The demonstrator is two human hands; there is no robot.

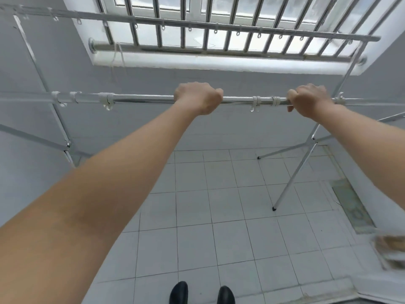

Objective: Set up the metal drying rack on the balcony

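Note:
The metal drying rack stands in front of me with two long horizontal bars. Its near bar (pixel 144 98) runs across the view at chest height, carrying several white plastic clips (pixel 106 101). My left hand (pixel 198 97) is wrapped around this bar near its middle. My right hand (pixel 308 99) grips the same bar further right. The far bar (pixel 197 24) sits higher, close to the window grille. Crossed legs (pixel 293 174) support the rack on the right, with black feet on the tiles. The left legs (pixel 54 110) stand against the wall.
A barred window (pixel 219 23) with a white sill is straight ahead above a grey wall. The floor is white tile (pixel 197 211). A floor drain strip (pixel 352 209) and some blurred items (pixel 390 249) lie at the right. My black shoes (pixel 178 292) show at the bottom.

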